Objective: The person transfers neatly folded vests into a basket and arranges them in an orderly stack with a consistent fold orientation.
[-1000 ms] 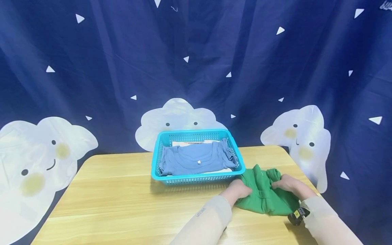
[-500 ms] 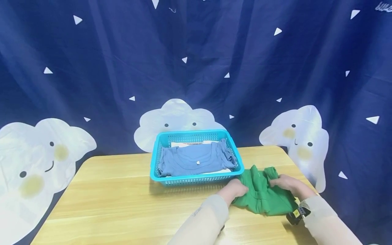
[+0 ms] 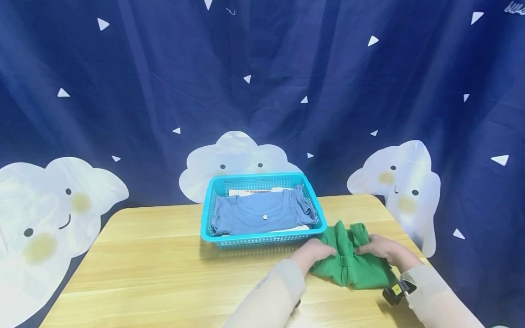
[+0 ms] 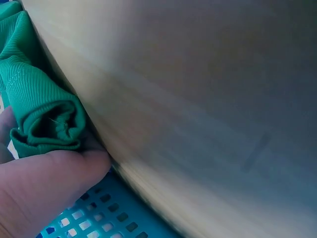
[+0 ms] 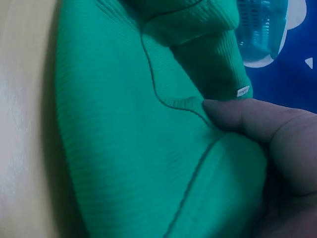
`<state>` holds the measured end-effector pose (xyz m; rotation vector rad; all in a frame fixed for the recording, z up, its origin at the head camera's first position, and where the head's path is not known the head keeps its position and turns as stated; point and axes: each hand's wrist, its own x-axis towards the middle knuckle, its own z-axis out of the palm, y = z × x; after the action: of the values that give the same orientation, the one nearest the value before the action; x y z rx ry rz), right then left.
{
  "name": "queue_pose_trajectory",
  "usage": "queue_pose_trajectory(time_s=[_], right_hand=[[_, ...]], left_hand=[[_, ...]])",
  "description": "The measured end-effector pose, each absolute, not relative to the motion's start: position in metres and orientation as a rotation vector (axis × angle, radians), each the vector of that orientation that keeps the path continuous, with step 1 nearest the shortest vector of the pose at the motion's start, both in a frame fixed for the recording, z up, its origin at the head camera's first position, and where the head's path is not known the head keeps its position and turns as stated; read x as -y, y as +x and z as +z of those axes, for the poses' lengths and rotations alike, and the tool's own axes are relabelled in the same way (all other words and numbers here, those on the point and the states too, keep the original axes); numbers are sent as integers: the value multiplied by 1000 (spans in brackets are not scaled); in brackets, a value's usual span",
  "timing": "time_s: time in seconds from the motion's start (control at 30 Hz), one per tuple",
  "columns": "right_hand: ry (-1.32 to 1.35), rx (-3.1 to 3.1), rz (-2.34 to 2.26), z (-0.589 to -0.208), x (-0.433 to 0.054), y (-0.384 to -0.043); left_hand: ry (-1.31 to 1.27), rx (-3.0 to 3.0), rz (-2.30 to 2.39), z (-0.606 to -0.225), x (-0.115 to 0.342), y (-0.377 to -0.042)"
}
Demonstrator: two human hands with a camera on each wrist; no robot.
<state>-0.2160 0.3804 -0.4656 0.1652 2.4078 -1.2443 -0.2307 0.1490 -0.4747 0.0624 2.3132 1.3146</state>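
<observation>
A green ribbed shirt (image 3: 346, 266) lies bunched on the table, right of the basket. My left hand (image 3: 313, 253) holds its left edge, and in the left wrist view the thumb (image 4: 59, 181) presses against a rolled end of the cloth (image 4: 49, 106). On the other side, my right hand (image 3: 385, 249) grips a folded-over part. Its thumb (image 5: 257, 119) lies on top of the cloth near a neckline seam and a small white label (image 5: 242, 91) in the right wrist view. The fingers beneath the fabric are mostly hidden.
Just left of the shirt stands a turquoise plastic basket (image 3: 262, 238) holding a folded blue shirt (image 3: 262, 212) over white items. The wooden table (image 3: 156, 264) ends close beyond my right hand. Behind it hangs a dark blue curtain (image 3: 279, 91) with cloud prints.
My right hand has shifted a little left, bringing the right part of the green shirt inward. My left hand keeps its hold near the basket. The basket stays put.
</observation>
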Motion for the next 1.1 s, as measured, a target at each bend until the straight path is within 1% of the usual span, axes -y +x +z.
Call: queue_pose_trajectory(time_s=[0.17, 0.4, 0.7, 0.9, 1.1], right_hand=[[152, -2386, -1284, -462, -377, -212], [123, -2352, -1328, -455, -376, -208], [98, -2322, -1385, -443, -374, -205], [81, -2322, -1398, -432, -377, -200], [90, -2351, -1395, -422, -380, -202]], left_hand=[[80, -2358, 1226, -476, -151, -230], [78, -2362, 1346, -480, -155, -226], [287, -2550, 1158, -474, -148, -222], [378, -2593, 1090, -468, -154, -218], [485, -2619, 1052, -457, -160, -218]])
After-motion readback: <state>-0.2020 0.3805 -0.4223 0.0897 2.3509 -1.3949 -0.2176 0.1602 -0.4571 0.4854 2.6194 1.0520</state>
